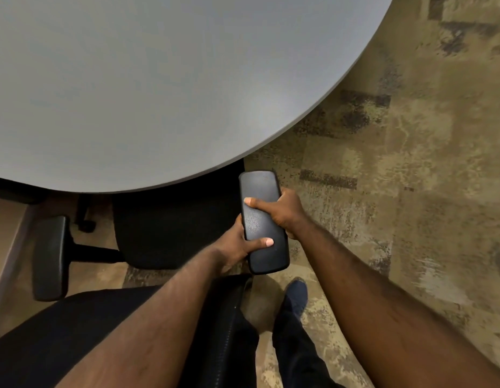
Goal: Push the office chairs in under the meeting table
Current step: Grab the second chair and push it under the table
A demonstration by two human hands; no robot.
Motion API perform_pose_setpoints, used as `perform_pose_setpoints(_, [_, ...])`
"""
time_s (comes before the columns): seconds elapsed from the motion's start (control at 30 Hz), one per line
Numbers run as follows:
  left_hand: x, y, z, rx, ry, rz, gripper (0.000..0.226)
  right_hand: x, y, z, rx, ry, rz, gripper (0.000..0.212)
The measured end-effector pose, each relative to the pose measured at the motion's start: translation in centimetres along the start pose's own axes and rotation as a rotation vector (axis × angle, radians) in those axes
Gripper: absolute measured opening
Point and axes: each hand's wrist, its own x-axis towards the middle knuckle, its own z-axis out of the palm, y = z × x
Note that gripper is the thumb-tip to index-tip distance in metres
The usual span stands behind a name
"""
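A black office chair (170,228) stands at the near edge of the grey meeting table (159,88), its seat partly under the rounded tabletop. Both my hands grip the chair's right armrest pad (261,191). My left hand (240,245) holds the pad from its left side near the rear end, thumb on top. My right hand (279,212) holds it from the right side, thumb across the top. The chair's left armrest (51,256) sticks out at lower left. The black backrest (75,340) fills the bottom left under my forearms.
Patterned tan and brown carpet (397,191) spreads to the right of the table. My dark trouser legs and one shoe (296,296) stand just behind the armrest. A chair base with a caster (85,217) shows under the table edge at left.
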Motion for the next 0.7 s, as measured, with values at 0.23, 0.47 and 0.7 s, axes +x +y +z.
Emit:
perform_pose_setpoints(0.23, [2.6, -2.5, -0.4, 0.303, 0.156, 0.102, 0.101, 2.1, 2.7, 0.6, -0.028, 0.011, -0.020, 0.043])
perform_pose_setpoints(0.47, [4.4, -3.6, -0.3, 0.182, 0.136, 0.073, 0.091, 3.5, 5.0, 0.7, -0.004, -0.004, 0.005, 0.035])
perform_pose_setpoints(0.7, [5.2, -4.7, -0.3, -0.085, 0.071, -0.056, 0.079, 4.0, 6.2, 0.8, 0.015, -0.025, 0.008, 0.035])
